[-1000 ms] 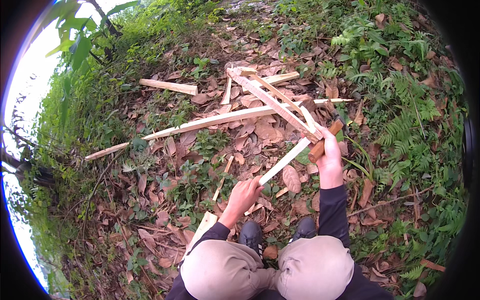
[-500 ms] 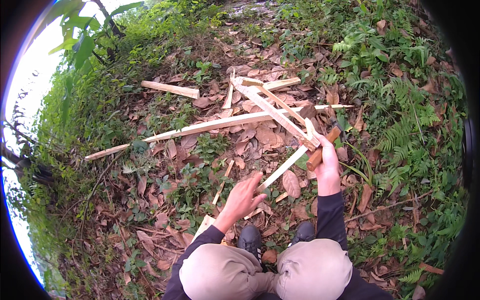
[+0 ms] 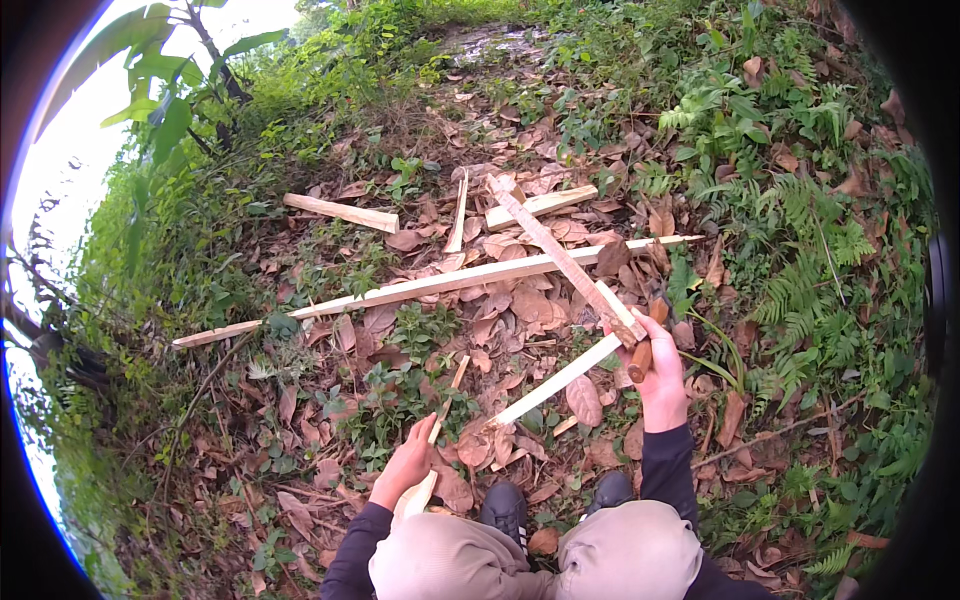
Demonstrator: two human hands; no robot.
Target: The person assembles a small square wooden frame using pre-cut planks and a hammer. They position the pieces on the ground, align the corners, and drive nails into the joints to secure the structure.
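My right hand [image 3: 662, 388] is closed around a brown wooden tool handle [image 3: 641, 360] and the near ends of several wood pieces. Among these, a long rough reddish-brown stick [image 3: 550, 245] slants away to the far left. A pale flat strip [image 3: 560, 380] points down toward the near left, its tip close to the leaves. The tool's working end cannot be made out. Low at the left, my left hand [image 3: 407, 465] has its fingers stretched out beside a thin wood sliver [image 3: 449, 399]. Just under its palm side lies a wider pale wood piece [image 3: 416, 497].
A long pale pole [image 3: 430, 286] lies across the leaf litter. Beyond it are a short split piece [image 3: 342, 213], a narrow splinter [image 3: 458, 215] and another split piece [image 3: 542, 206]. Ferns [image 3: 800, 240] grow at the right. My shoes [image 3: 505, 508] stand at the near edge.
My left hand has left the pale strip and moved down and left toward the wood on the ground. The right hand has shifted slightly nearer, with the tool handle now more upright.
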